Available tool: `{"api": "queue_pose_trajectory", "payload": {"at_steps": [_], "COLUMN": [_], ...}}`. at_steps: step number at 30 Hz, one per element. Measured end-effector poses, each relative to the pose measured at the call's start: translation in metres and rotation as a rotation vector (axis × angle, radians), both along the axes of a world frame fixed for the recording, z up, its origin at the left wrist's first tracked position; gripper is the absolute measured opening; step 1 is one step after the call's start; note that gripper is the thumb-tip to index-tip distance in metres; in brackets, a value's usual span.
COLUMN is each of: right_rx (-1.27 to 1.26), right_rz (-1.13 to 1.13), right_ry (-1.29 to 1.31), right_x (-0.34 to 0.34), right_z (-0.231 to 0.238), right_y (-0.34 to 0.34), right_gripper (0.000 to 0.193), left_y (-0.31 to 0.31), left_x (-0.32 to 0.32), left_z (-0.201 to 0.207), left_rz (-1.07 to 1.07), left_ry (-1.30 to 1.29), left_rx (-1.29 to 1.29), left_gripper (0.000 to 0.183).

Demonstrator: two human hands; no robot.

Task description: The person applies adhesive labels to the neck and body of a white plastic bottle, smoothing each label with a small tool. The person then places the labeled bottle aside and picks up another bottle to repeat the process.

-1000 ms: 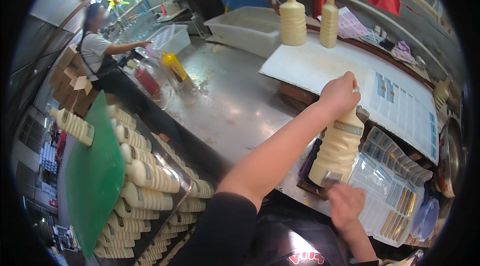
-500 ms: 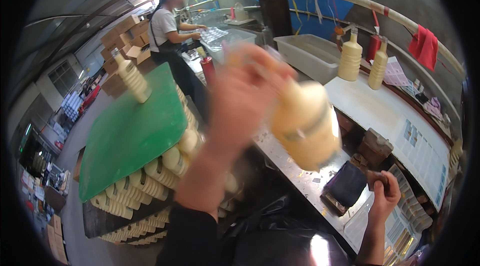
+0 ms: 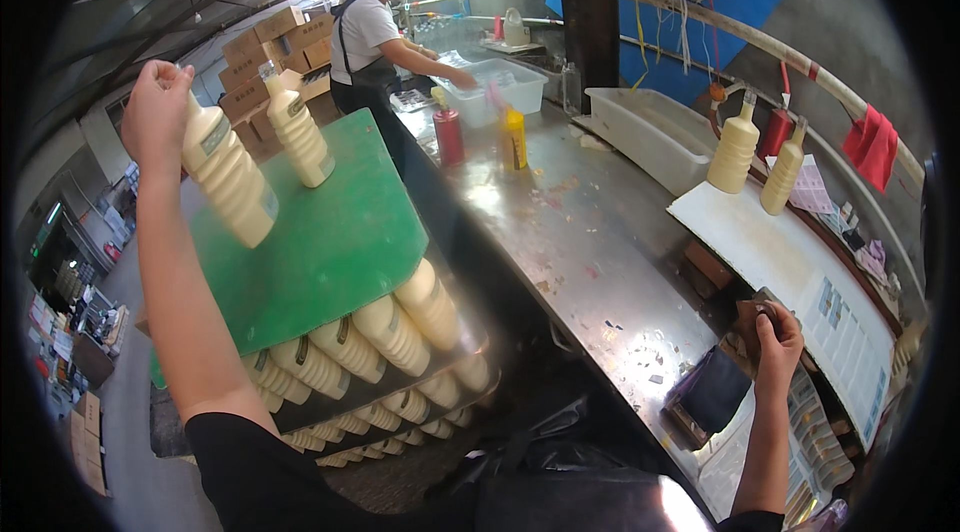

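My left hand [image 3: 158, 120] is closed round the neck of a cream ribbed bottle [image 3: 232, 177]. The bottle leans at the left part of a green board [image 3: 335, 262]; whether its base rests there or hangs just above, I cannot tell. Beside it on the board stands another cream bottle [image 3: 297, 132]. Over the bench's right side, my right hand [image 3: 778, 347] pinches a small brown piece [image 3: 748, 324], partly hidden by the fingers. Near that hand, a black cloth-like pad [image 3: 708, 392] sits on a block on the metal bench [image 3: 560, 262].
Cream bottles [image 3: 392, 334] lie stacked in layers under the board. A red bottle [image 3: 449, 137] and a yellow bottle [image 3: 514, 140] stand on the bench, by a white tub [image 3: 650, 140]. Two cream bottles [image 3: 735, 152] stand on a white panel [image 3: 800, 277]. A co-worker [image 3: 375, 37] works at the far end.
My left hand has carried the cream bottle from above the bench leftward to the green board. My right hand stays near the black pad with the brown piece.
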State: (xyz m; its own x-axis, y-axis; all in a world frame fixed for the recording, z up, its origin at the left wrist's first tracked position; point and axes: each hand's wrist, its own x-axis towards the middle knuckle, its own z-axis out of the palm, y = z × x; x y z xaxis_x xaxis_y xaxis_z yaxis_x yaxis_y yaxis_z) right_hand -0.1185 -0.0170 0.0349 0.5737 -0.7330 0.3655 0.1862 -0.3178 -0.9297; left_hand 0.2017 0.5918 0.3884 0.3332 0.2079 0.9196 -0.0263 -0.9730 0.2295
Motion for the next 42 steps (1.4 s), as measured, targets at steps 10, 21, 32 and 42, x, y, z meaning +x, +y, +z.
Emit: {"api": "queue_pose_trajectory", "payload": {"at_steps": [10,21,32,42], "right_rx": [0.009,0.020,0.118,0.265], "right_rz": [-0.015,-0.031,-0.093,-0.050], "right_ry": [0.120,0.191,0.194,0.127], "right_x": [0.001,-0.006,-0.027,-0.059], "right_z": [-0.004,-0.002,0.001,0.004], "right_y": [-0.001,0.012,0.016,0.012], "right_gripper": [0.027,0.026,0.022,0.030], "left_y": [0.081,0.077,0.133,-0.250], "left_x": [0.127,0.197,0.257,0.157], "left_z": [-0.061,-0.076,-0.071,0.009], "left_rz": [0.025,0.059,0.026,-1.107], "left_ry": [-0.047,0.181,0.259,-0.225], "left_rx": [-0.104,-0.046,-0.007,-0.004], "left_gripper": [0.031,0.035,0.061,0.047]}}
